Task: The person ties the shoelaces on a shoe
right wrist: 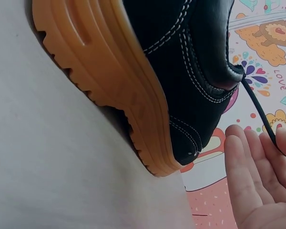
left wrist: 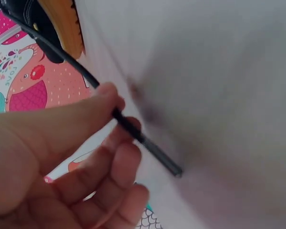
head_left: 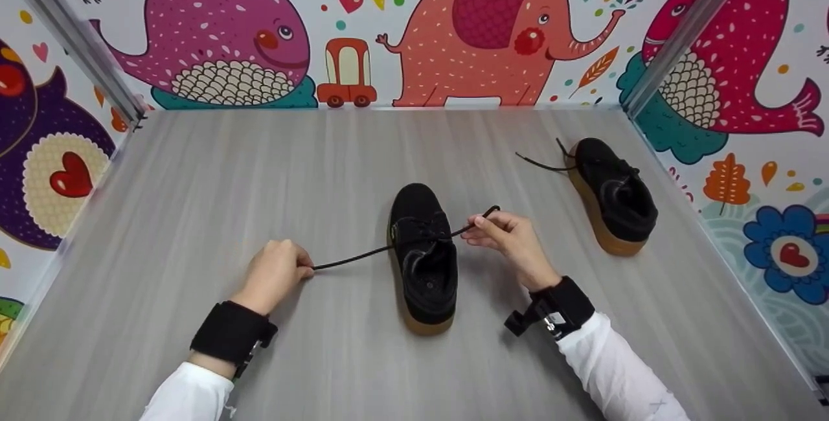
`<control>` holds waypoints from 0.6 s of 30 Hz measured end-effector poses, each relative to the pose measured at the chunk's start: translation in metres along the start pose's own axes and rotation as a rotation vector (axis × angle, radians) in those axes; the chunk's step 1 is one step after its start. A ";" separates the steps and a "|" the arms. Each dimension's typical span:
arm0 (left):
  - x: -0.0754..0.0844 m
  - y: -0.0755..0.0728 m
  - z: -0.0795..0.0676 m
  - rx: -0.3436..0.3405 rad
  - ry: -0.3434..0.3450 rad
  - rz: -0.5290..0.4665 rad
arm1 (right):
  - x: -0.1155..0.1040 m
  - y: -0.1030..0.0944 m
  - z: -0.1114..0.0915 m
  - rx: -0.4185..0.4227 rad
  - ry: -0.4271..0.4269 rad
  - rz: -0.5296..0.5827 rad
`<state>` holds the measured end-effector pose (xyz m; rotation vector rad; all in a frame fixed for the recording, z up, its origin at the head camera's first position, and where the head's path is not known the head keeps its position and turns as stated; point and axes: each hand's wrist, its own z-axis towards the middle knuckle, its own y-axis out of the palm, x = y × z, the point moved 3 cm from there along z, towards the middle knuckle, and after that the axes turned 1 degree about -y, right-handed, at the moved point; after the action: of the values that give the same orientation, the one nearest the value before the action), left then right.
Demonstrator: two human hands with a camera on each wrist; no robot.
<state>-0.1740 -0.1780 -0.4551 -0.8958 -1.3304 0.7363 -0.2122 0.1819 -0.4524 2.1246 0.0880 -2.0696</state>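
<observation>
A black shoe with a tan sole stands upright on the grey floor panel, its toe pointing away from me. My left hand pinches one black shoelace left of the shoe; in the left wrist view, the lace's hard tip pokes out past the thumb and fingers. To the shoe's right, my right hand pinches the other lace end between thumb and fingers. Both laces stretch out sideways from the tongue. In the right wrist view, the tan sole fills much of the picture, with the fingers beside it.
A second black shoe sits at the right, its loose laces trailing to the left. Panels printed with cartoon animals wall the surface at the back and sides. Metal posts rise at the back corners.
</observation>
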 end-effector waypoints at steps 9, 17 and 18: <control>0.001 0.008 0.000 0.001 0.030 -0.002 | -0.001 0.004 -0.004 -0.054 0.017 0.015; 0.006 0.008 0.001 -0.024 0.058 -0.019 | -0.008 0.006 -0.010 -0.127 -0.011 -0.028; 0.009 0.006 0.001 -0.024 0.064 -0.018 | -0.010 0.006 -0.010 -0.129 -0.017 -0.043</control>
<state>-0.1741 -0.1669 -0.4564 -0.9185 -1.2917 0.6743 -0.2020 0.1786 -0.4422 2.0462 0.2603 -2.0449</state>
